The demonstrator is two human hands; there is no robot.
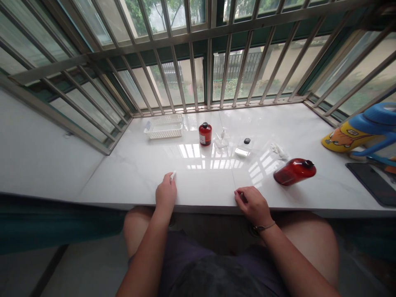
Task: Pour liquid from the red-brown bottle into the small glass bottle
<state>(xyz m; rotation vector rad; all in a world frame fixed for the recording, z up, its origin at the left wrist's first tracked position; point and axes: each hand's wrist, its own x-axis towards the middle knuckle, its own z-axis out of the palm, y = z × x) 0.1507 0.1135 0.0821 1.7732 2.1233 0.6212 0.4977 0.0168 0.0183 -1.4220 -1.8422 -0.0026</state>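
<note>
My left hand [166, 192] rests on the white counter near its front edge. Its fingers are pinched on a small white piece [173, 175], too small to name for certain. My right hand [252, 202] lies at the counter's edge with its fingers curled in, and nothing shows in it. Beyond the hands stands a small red bottle [205, 135] with a black cap and a pale label. Clear plastic pieces [222, 141] lie to its right. A small black cap [246, 141] is by a clear, shiny piece [242, 152]. To the right, a larger red bottle [291, 172] has a black top.
A white perforated basket [163, 131] sits at the back left. White crumpled tissue [278, 151] lies behind the larger bottle. At the right are a blue and yellow water bottle [349, 134] and a dark phone [373, 181]. Metal window bars [192, 78] border the counter's back.
</note>
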